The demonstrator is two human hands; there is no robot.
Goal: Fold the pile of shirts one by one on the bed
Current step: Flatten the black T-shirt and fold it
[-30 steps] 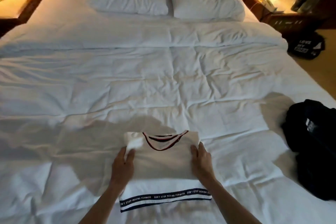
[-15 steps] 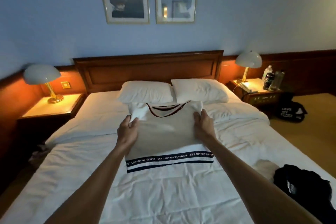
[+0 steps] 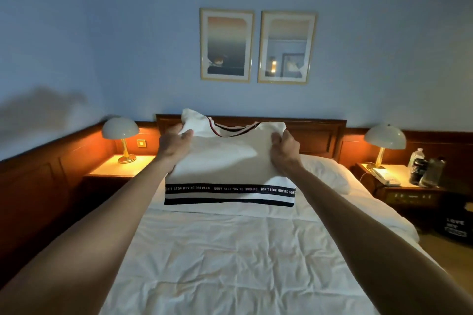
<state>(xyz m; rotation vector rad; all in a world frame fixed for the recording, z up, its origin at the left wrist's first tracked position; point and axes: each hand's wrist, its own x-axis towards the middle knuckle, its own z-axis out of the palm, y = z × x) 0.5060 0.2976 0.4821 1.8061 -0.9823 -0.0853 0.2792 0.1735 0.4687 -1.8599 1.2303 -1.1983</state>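
A folded white shirt with a striped collar and a dark band of lettering along its hem hangs in the air over the head of the bed. My left hand grips its upper left corner and my right hand grips its upper right corner, both arms stretched forward. The white bed lies below. The shirt hides most of the pillows; part of one pillow shows at the right. The dark pile of shirts is out of view.
A wooden headboard stands behind the shirt. Nightstands with lit lamps flank the bed, the left lamp and the right lamp. Bottles and a phone sit on the right nightstand. A dark bag lies on the floor at right.
Both hands lifted the folded shirt off the bed and carried it forward and up toward the headboard. The view tilted upward, and the dark pile at the right left the frame.
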